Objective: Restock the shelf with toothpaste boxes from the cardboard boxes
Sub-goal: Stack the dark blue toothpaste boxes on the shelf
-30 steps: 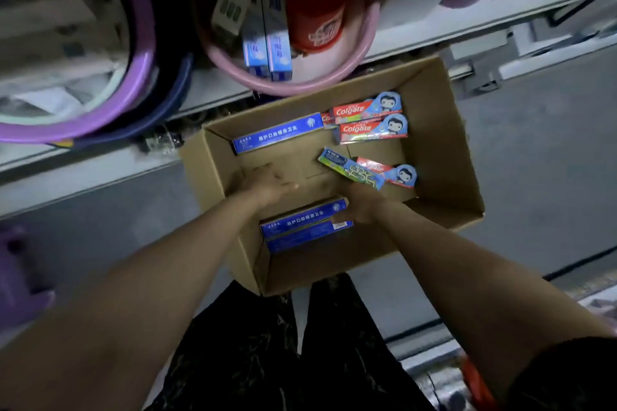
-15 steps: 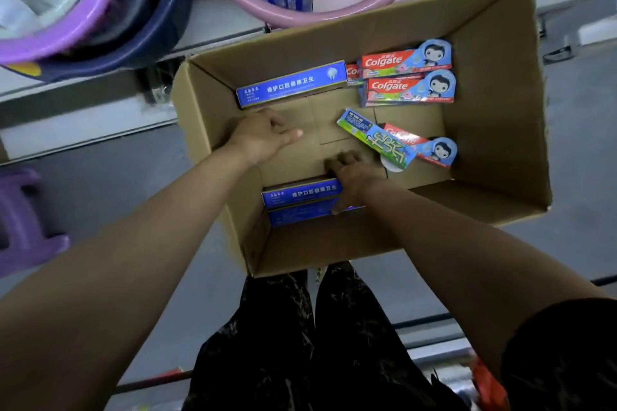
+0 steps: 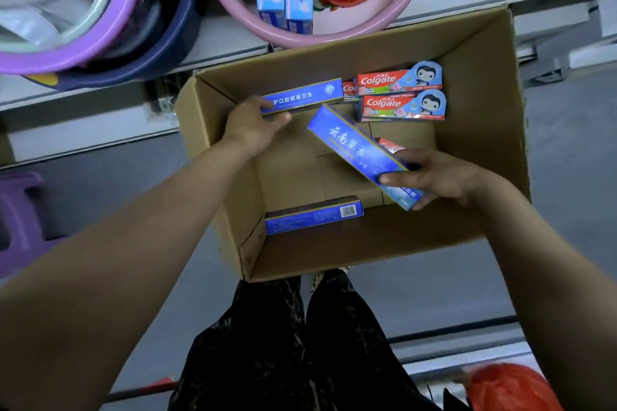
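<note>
Right hand (image 3: 444, 178) lifted, grasping long blue toothpaste box (image 3: 350, 147), left hand (image 3: 253, 128) grasping second blue box (image 3: 307, 97)

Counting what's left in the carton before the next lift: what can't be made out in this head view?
Head view:
- Loose Colgate box under the tilted blue toothpaste box: only a red corner shows; that box and the right hand cover the rest.
- Rear Colgate box: mostly behind the far blue toothpaste box in the left hand.
- Pink basin contents: cut off by the top edge.
- Stacked basins, top left: blurred.
</note>
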The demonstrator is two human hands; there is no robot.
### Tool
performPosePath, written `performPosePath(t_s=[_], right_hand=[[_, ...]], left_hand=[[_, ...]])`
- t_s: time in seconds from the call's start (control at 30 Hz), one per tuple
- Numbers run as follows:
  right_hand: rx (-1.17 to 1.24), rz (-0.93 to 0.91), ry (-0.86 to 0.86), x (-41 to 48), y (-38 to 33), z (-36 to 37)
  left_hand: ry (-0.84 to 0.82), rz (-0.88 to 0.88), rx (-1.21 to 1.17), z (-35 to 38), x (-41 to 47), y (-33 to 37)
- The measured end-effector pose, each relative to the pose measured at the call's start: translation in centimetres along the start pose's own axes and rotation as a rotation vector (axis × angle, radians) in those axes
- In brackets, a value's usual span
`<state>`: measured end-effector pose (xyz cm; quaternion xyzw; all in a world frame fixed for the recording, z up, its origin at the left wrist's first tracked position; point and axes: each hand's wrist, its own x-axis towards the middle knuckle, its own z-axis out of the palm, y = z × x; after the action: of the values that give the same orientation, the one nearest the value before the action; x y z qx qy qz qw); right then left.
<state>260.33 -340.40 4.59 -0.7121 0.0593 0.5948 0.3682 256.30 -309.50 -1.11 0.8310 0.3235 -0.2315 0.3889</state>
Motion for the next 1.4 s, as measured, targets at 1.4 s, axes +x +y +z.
performPosePath(t_s=[1.4], right_hand=[[0.585, -0.246, 0.215, -8.0, -0.7, 5.2]], left_hand=[[-0.605, -0.043, -0.01, -0.5, -2.2, 2.9]])
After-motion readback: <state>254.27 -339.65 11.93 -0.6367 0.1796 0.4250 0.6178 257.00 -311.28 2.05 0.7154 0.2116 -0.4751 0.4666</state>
